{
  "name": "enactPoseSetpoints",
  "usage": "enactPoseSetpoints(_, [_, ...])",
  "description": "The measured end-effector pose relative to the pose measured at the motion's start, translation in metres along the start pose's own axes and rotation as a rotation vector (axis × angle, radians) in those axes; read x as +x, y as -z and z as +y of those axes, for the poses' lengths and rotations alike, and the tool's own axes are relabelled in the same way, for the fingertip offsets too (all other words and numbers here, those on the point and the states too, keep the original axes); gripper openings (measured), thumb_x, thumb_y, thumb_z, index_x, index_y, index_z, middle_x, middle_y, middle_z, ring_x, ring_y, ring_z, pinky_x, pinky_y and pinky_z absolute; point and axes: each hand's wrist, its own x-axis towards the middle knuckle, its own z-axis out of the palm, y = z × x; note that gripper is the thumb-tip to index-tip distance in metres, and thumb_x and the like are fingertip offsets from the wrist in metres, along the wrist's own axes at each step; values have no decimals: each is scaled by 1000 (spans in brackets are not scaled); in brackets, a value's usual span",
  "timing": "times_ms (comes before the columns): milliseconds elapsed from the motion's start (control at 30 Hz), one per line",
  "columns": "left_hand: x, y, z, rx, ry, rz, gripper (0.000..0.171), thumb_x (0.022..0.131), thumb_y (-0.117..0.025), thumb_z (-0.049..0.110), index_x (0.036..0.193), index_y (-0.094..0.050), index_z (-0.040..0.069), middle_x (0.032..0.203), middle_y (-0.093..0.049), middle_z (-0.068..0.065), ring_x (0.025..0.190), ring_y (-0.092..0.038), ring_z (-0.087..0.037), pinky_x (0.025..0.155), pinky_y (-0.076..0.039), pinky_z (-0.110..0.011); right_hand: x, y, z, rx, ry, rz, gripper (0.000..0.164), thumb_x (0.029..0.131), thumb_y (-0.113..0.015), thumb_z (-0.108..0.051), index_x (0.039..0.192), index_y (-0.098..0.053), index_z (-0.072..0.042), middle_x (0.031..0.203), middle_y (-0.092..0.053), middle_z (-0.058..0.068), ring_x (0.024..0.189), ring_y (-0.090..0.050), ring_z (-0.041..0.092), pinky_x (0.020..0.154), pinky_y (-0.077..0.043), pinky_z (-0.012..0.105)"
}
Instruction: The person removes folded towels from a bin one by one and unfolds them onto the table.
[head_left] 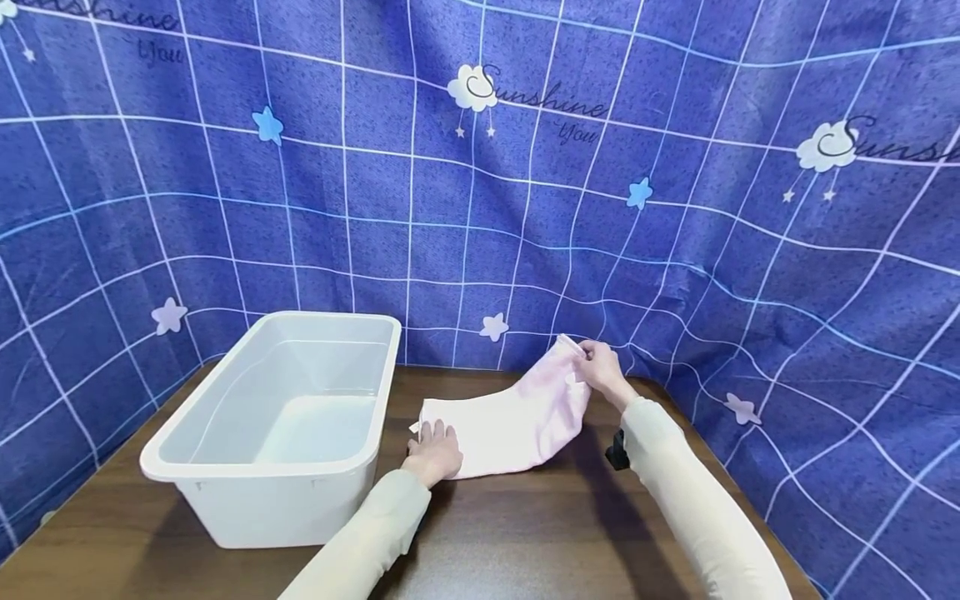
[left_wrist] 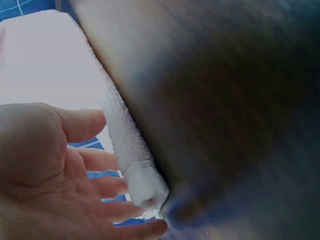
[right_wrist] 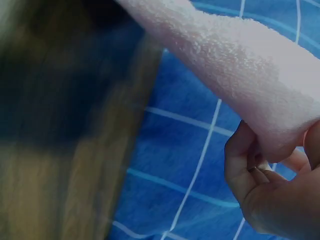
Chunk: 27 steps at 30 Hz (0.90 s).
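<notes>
Pale pink terry cloth (head_left: 517,427) stretches between both hands: the left hand (head_left: 435,455) touches its end with extended fingers, while the right hand (head_left: 602,371) pinches the lifted edge. Light left-hand pressure, with the right drawing outward, should smooth the slack between the fingertips.

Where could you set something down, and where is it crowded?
Bare tabletop lies in front of the pink cloth, between the sleeves; the white tub looks bare inside. Crowded: the narrow gap between tub and cloth, beside the left hand.
</notes>
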Motion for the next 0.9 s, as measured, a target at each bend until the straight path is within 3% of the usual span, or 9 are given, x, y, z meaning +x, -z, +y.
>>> enactPoseSetpoints(233, [10, -7, 1, -6, -7, 2, 52, 91, -50, 17, 139, -44, -2, 149, -36, -21, 141, -24, -41, 108, -27, -64, -2, 3, 34, -49, 12, 25, 15, 80, -59, -7, 89, -69, 1, 61, -64, 8, 69, -63, 29, 62, -47, 27])
enactPoseSetpoints(467, [16, -6, 5, -12, -11, -27, 53, 94, -47, 19, 143, -40, 0, 155, -30, -18, 146, -18, -40, 114, -18, -63, -8, 2, 61, -56, 5, 33, 22, 78, -57, -5, 93, -70, 5, 67, -66, 13, 68, -59, 29, 60, -45, 26])
enactPoseSetpoints(700, [19, -3, 4, -46, -33, -36, 53, 96, -49, 22, 144, -41, 1, 157, -28, -20, 147, -16, -43, 114, -17, -64, -9, -5, 93, -67, -42, 22, 30, 74, -55, -9, 95, -73, 1, 80, -69, 20, 74, -59, 34, 66, -49, 38])
enactPoseSetpoints(900, [26, -11, 1, -78, -43, 11, 53, 92, -54, 23, 140, -46, 3, 156, -27, -23, 144, -18, -48, 112, -21, -65, -12, -14, 108, -147, -201, -45, 35, 82, -55, -15, 111, -72, -8, 111, -67, 26, 93, -64, 42, 75, -51, 48])
